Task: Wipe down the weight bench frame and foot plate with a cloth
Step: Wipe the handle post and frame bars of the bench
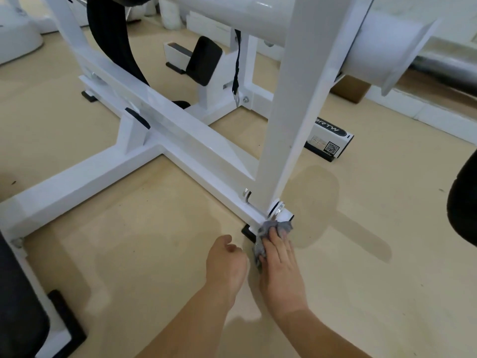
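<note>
Here, right hand flat on grey cloth, pressed against near end of frame rail; rail's long axis running far-left; left hand just beside, loosely curled, empty.

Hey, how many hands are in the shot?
2. The right hand presses the cloth against the end of the frame; the left hand is just left of it, holding nothing.

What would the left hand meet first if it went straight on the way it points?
Most likely the black rubber foot under the end of the white base rail, just ahead of the left hand. The grey cloth under the right hand lies close beside that line. Depth is unclear.
</note>
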{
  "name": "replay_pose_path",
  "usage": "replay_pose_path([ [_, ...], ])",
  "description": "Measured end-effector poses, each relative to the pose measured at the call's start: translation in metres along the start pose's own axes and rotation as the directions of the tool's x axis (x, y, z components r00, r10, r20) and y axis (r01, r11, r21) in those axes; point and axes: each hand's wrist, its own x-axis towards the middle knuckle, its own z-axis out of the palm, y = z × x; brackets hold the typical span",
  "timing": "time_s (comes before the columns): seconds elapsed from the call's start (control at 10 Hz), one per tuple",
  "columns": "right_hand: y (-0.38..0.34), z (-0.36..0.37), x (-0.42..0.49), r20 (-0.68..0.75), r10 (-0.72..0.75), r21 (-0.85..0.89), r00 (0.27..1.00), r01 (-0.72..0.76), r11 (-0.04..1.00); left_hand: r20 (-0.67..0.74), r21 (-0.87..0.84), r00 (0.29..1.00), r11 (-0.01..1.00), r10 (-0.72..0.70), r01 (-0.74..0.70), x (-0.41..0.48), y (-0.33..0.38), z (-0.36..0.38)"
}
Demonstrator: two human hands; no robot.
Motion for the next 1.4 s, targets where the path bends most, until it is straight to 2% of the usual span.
replay_pose_path([
  [0.1,-0.024,-0.021,-0.004,0.084,0.085,0.253,0.993,-0.103,0.962,0.049,0.015,0.997,0.998,0.06,-0.06,-0.01,0.004,-0.005],
  [0.2,-0.044,-0.04,0.007,0.297,0.242,0.379,0.924,-0.347,0.858,0.361,-0.234,0.932,0.969,0.01,0.08,-0.022,0.019,0.0],
  [0.3,-0.04,-0.056,0.018,0.508,0.151,0.381,0.848,-0.379,0.844,0.377,-0.251,0.926,0.959,-0.027,0.13,-0.019,0.022,0.005],
  [0.4,-0.021,-0.074,0.024,0.418,0.166,0.292,0.893,-0.306,0.906,0.049,-0.01,0.999,1.0,0.018,-0.018,-0.006,0.015,0.01],
  [0.5,0.004,-0.084,0.027,0.256,0.218,0.097,0.942,-0.25,0.963,-0.236,0.132,0.928,0.955,0.289,-0.264,0.009,0.011,0.011],
  [0.6,0.014,-0.086,0.034,0.364,0.127,0.089,0.923,-0.17,0.981,-0.027,0.115,0.928,0.923,0.372,-0.367,0.016,0.011,0.032],
  [0.7,0.014,-0.094,0.04,0.483,0.093,0.176,0.871,-0.2,0.964,0.114,0.024,0.97,0.976,0.214,-0.218,0.016,0.009,0.063],
  [0.8,0.023,-0.096,0.047,0.511,0.065,0.125,0.857,-0.149,0.981,0.047,-0.007,0.981,0.982,0.19,-0.19,0.009,0.01,0.084],
  [0.9,0.032,-0.095,0.049,0.557,0.061,0.049,0.828,-0.106,0.993,0.062,-0.192,0.991,0.976,0.116,-0.102,-0.008,0.003,0.103],
  [1.0,0.034,-0.1,0.05,0.613,0.067,0.047,0.788,-0.121,0.992,-0.131,-0.093,0.989,0.993,0.064,-0.077,0.005,0.016,0.094],
  [1.1,0.03,-0.104,0.054,0.639,0.11,0.012,0.761,-0.153,0.988,-0.115,-0.316,0.993,0.948,0.013,-0.049,0.056,0.046,0.057],
  [1.2,0.023,-0.108,0.055,0.651,0.099,0.051,0.753,-0.173,0.984,0.008,-0.225,1.0,0.974,0.02,-0.018,0.04,0.061,0.038],
  [1.3,0.018,-0.115,0.058,0.637,0.107,0.1,0.763,-0.219,0.971,0.03,-0.06,0.993,0.991,0.119,-0.117,0.008,0.028,0.069],
  [1.4,0.014,-0.119,0.062,0.616,0.131,0.11,0.776,-0.25,0.962,0.055,-0.062,0.993,0.993,0.108,-0.104,-0.018,0.007,0.091],
])
